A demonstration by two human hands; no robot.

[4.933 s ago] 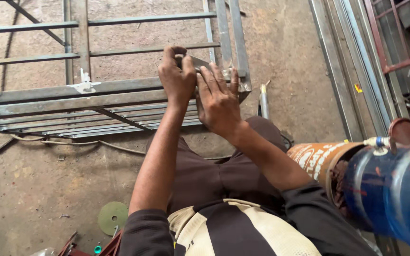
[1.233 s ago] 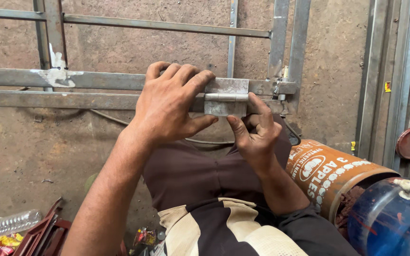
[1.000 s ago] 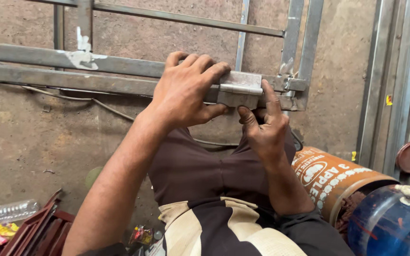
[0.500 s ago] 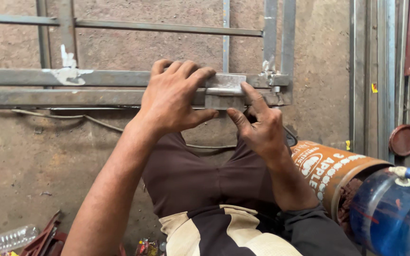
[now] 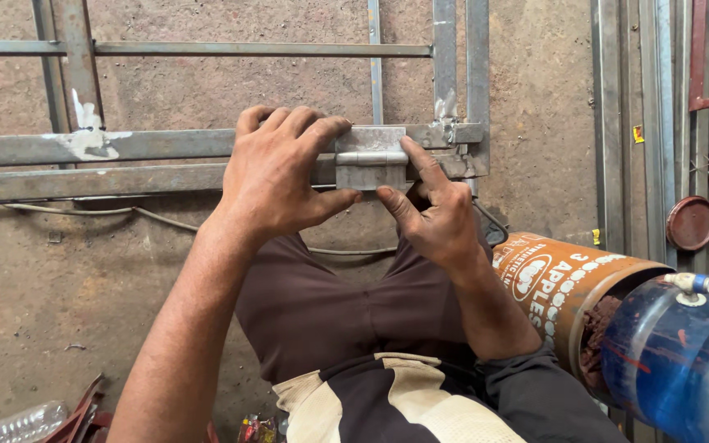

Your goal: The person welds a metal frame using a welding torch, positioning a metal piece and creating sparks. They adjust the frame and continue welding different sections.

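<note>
Fingers [image 5: 313,131] of the left hand [image 5: 276,176] curl over the frame [image 5: 149,146], pressing the hinge [image 5: 371,157] from its left. The right hand [image 5: 436,213] pinches its right edge from below. The hinge's barrel runs along the rails, between both hands.

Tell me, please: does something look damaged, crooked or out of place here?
Nothing looks clearly wrong. The left hand and right hand hold a metal hinge squarely across two frame bars. Only white splatter marks the upper bar, beside a joint.
</note>
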